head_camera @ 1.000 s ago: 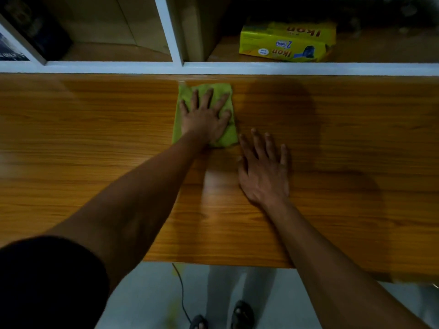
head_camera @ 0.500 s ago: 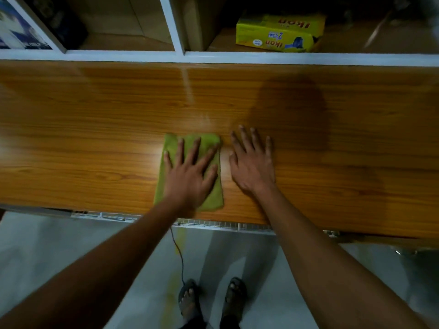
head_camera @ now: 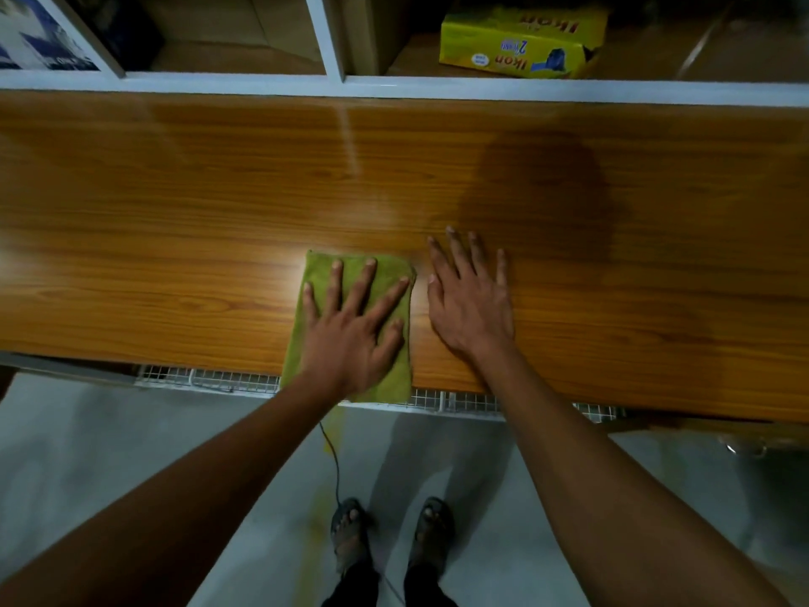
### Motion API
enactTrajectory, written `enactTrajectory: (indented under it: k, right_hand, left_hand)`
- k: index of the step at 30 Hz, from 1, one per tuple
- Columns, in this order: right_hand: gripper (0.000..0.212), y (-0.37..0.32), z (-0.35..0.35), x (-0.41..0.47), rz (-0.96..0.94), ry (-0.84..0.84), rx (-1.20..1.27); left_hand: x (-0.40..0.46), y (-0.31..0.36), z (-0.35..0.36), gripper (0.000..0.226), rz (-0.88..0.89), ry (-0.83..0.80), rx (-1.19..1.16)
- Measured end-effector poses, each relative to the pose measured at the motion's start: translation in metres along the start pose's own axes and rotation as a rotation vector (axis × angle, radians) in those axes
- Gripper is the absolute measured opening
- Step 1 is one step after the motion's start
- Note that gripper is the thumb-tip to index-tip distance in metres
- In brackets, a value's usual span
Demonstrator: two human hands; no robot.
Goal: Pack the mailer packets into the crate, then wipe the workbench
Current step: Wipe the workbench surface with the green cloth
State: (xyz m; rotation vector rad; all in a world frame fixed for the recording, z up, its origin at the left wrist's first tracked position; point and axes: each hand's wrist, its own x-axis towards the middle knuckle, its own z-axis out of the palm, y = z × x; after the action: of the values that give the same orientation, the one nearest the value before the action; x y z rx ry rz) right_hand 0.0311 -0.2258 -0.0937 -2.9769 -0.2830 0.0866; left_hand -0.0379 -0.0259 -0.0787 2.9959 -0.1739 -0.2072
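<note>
A folded green cloth (head_camera: 318,273) lies on the wooden workbench (head_camera: 175,238) at its near edge, its lower end hanging slightly over. My left hand (head_camera: 350,326) presses flat on the cloth with fingers spread. My right hand (head_camera: 470,300) rests flat on the bare wood just right of the cloth, fingers straight. No mailer packets or crate are in view.
A white-framed shelf (head_camera: 394,87) runs along the bench's far side; a yellow box (head_camera: 521,43) lies in its right bay. A white wire mesh (head_camera: 210,378) shows under the near edge. A thin cable (head_camera: 335,466) hangs to the grey floor by my feet.
My left hand has dragged the cloth from the bench's far side back to its near edge. My right hand has slid back toward me alongside it.
</note>
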Motion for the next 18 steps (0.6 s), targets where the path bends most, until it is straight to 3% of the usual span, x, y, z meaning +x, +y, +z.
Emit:
enactTrajectory:
  k: [6,13,18]
  right_hand:
    - [0.063,0.002,0.004,0.002,-0.010,0.025,-0.003]
    - [0.063,0.001,0.001,0.002,-0.008,0.014,0.009]
    - [0.061,-0.001,0.003,0.001,-0.002,0.024,0.021]
  left_hand:
    - [0.123,-0.011,-0.012,0.065,-0.097,0.033,-0.032]
    - [-0.001,0.011,0.005,0.061,-0.005,0.040,-0.009]
    - [0.061,0.002,-0.002,0.062,-0.068,0.055,-0.016]
